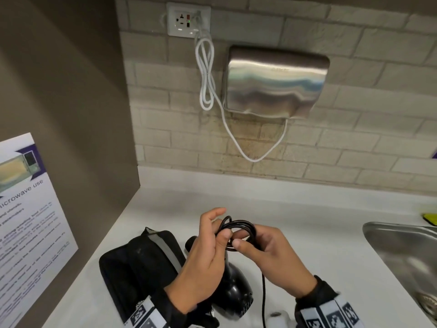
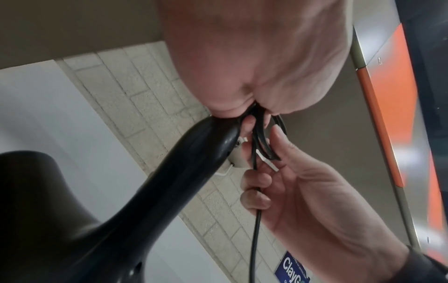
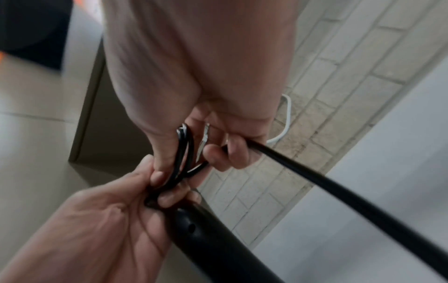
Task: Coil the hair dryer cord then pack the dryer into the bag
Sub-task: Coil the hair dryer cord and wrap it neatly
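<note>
A pale surface (image 1: 307, 233) ran under a brick-tiled wall, with a steel wall dryer (image 1: 275, 81) above and a sink (image 1: 402, 252) at the right edge. At the left lay the black bag (image 1: 132, 268), its long axis running away from the person, its mouth at the far end. Just beside it to the right, the left hand (image 1: 203, 254) was curled round the hair dryer (image 1: 233, 294) handle and pinched the gathered loops of cord (image 1: 238, 229) — the dryer's body pointed back toward the person, handle rising forward. The right hand (image 1: 267, 247) met the coil from the other side, thumb and fingers closed on a loop, while the loose tail of cord dropped straight down past the near edge. The coming move probably turned on that tail: it ran toward the person, on the right hand's side, so that hand seemed better placed to draw up the next loop — the left being nearer the bag.
</note>
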Available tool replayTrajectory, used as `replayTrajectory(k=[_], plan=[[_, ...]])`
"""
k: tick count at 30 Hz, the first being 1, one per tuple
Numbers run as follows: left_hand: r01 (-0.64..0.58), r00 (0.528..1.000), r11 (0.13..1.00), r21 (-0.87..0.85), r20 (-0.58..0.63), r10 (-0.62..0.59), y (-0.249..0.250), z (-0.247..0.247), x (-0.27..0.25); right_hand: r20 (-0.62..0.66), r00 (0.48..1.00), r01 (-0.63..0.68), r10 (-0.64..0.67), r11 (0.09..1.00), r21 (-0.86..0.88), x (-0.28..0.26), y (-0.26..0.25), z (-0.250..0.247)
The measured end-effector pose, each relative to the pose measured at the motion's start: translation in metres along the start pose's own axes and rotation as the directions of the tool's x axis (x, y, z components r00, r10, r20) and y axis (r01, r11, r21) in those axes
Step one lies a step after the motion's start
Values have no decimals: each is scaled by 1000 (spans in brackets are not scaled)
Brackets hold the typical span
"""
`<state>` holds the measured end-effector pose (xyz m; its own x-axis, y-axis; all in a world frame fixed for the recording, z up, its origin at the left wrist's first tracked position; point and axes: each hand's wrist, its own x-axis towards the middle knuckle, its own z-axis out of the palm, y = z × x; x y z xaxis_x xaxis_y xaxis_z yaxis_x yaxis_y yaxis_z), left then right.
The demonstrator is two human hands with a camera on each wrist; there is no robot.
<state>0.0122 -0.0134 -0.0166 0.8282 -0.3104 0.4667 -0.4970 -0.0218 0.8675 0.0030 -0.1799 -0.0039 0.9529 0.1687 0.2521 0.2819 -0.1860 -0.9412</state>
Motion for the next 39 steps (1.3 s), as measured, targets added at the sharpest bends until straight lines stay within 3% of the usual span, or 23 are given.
replayTrajectory(k=[11,15,18,20,22,24,26,28,30,32,34,37,39], plan=[[39,999,987,155,-26,-36,4,-4,3,70,997,25,-40,980,198,4,-5,-4],[91,996,994,51,-22,-90,7,-7,6,164,986,-53,13,970,236,5,-10,-4],[142,989,986,-82,47,-139,13,-9,9,231,971,-107,60,974,199,5,-13,-5],[163,986,981,-107,60,-157,16,-10,11,207,978,-81,38,976,201,5,-11,-2],[172,985,981,-93,23,-170,16,-10,13,65,998,-4,-8,984,179,6,-7,4],[174,984,984,-35,-33,-176,14,-10,13,-159,979,135,-131,991,15,3,1,10],[169,983,985,33,-75,-167,11,-9,12,-324,883,247,-338,924,-291,-1,8,15],[165,982,984,73,-104,-157,9,-7,12,-303,777,315,-551,759,-570,-6,10,19],[154,983,982,105,-120,-141,8,-5,13,-214,756,271,-618,594,-757,-10,13,24],[123,987,981,149,-125,-105,5,-4,13,-195,796,205,-573,557,-805,-13,14,31],[90,991,974,206,-120,-66,4,-2,12,-278,846,142,-455,694,-706,-18,4,36],[54,991,966,252,-131,-21,3,0,10,-390,917,-43,-83,952,-304,-22,-26,38],[38,992,963,268,-125,-5,3,1,7,-342,923,-186,176,983,4,-23,-42,31]])
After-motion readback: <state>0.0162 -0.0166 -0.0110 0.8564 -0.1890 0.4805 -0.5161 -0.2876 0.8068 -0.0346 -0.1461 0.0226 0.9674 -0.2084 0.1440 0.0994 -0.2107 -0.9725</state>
